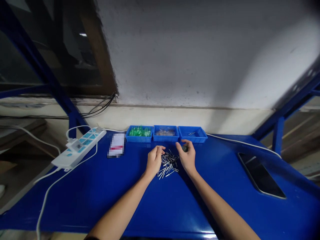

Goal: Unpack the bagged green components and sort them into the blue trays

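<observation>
A loose pile of thin metal rods (168, 164) lies on the blue table (160, 203) between my two hands. My left hand (154, 160) is at the pile's left edge, its thumb and fingers pinched together; what they hold, if anything, is too small to name. On the pile's right, my right hand (187, 156) curls its fingers around a small dark object (185, 148) that I cannot make out. Behind the hands stand three blue bins in a row: one with green pieces (140, 131), one with small clear or brownish pieces (165, 132), one with a few thin pieces (192, 133).
At the left lie a white power strip (80, 149) with cables and a pixelated card or phone (117, 145). A dark phone (261, 175) lies at the right. A white cable (245, 144) runs along the back edge. Blue frame posts (277, 135) flank the table.
</observation>
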Motion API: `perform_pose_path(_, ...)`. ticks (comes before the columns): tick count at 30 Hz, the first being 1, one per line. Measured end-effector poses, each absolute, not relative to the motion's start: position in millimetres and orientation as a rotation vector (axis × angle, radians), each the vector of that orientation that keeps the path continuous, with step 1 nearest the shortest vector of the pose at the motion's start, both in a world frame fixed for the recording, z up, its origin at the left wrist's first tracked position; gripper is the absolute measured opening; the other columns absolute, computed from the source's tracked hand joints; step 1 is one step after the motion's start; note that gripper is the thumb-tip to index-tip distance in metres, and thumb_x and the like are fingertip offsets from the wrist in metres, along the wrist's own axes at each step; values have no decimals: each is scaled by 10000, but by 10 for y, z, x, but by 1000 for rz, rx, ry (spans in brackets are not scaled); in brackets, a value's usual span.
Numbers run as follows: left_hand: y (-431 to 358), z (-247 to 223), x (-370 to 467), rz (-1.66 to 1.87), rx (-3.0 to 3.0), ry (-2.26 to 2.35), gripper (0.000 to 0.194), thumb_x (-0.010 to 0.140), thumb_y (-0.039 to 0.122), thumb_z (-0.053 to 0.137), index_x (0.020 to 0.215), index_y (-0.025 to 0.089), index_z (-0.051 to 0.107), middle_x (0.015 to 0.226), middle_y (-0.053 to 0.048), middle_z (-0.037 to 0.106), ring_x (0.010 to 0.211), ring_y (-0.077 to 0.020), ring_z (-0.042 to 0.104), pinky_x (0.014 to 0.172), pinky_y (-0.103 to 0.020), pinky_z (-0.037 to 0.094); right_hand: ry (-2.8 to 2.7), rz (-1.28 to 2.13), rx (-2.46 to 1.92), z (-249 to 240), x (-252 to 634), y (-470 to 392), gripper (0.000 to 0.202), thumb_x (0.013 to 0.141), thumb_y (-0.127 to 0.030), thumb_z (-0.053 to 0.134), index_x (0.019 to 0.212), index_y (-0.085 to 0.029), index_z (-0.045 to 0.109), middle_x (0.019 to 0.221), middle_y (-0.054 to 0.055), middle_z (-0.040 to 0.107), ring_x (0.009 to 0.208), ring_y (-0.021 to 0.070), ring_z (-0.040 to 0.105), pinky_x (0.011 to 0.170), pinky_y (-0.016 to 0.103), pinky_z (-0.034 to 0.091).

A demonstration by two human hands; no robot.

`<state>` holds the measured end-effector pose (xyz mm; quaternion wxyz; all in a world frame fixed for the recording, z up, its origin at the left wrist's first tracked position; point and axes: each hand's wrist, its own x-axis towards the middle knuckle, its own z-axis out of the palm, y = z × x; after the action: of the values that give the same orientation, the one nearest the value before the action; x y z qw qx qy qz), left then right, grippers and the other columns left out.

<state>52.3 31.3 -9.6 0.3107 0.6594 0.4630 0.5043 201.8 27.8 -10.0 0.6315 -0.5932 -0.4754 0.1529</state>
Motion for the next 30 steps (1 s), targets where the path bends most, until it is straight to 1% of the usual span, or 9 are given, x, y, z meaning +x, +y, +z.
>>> perform_pose_path(5,336,-112,519,1241,1770,1215,368,901,401,375,835,160,645,633,-10,606,631,-149,593,595,-228,407,-1019,366,-1434,-120,1996,302,514,642,-533,681,987,-176,544,709,-39,481,618,122,434,599,244,373)
perform_pose_path(9,316,-108,531,1265,1798,1192,371,899,405,377,821,166,651,611,-3,594,589,-136,569,582,-222,397,-1038,557,-1361,-111,1993,308,467,776,-628,465,796,-174,576,579,-35,476,522,121,423,523,242,360)
perform_pose_path(11,305,-98,537,1269,1810,1194,370,898,402,379,812,167,652,600,1,587,574,-133,557,576,-221,391,-1012,626,-1311,-91,2027,308,532,802,-663,367,718,-177,566,508,-39,437,469,119,400,478,241,339)
perform_pose_path(13,291,-82,543,1260,1831,1195,369,899,395,377,808,165,652,585,5,577,560,-131,548,570,-221,384,-988,645,-1281,-59,2059,299,548,800,-678,350,700,-179,555,473,-48,397,438,115,375,449,238,317)
perform_pose_path(17,207,-23,552,1191,1958,1118,349,907,376,364,833,174,638,627,-5,594,570,-131,542,568,-222,374,-1040,617,-1259,10,2003,214,488,815,-630,396,672,-182,524,495,-49,399,471,107,375,464,230,313)
perform_pose_path(23,16,106,551,975,2196,894,316,901,424,356,801,190,545,721,-42,602,664,-175,561,622,-256,395,-1302,610,-1220,29,1761,-9,429,827,-492,500,546,-189,385,500,-69,354,499,79,330,487,212,281)
perform_pose_path(26,-13,146,560,978,2190,921,319,916,401,330,744,197,504,713,-39,593,666,-173,558,634,-262,398,-1282,592,-1229,35,1753,-46,419,845,-485,472,556,-191,397,504,-68,350,497,83,328,482,215,275)
perform_pose_path(28,-12,156,570,967,2199,937,298,918,375,341,731,200,492,713,-33,595,659,-168,557,636,-264,400,-1250,601,-1244,35,1777,-39,395,864,-491,431,620,-184,483,542,-48,422,523,100,383,509,222,316)
perform_pose_path(30,-3,150,581,937,2198,941,259,919,338,348,763,204,506,744,-32,614,679,-169,569,645,-266,408,-1214,598,-1274,22,1798,-19,372,878,-494,392,772,-187,574,644,-14,523,600,131,468,580,242,372)
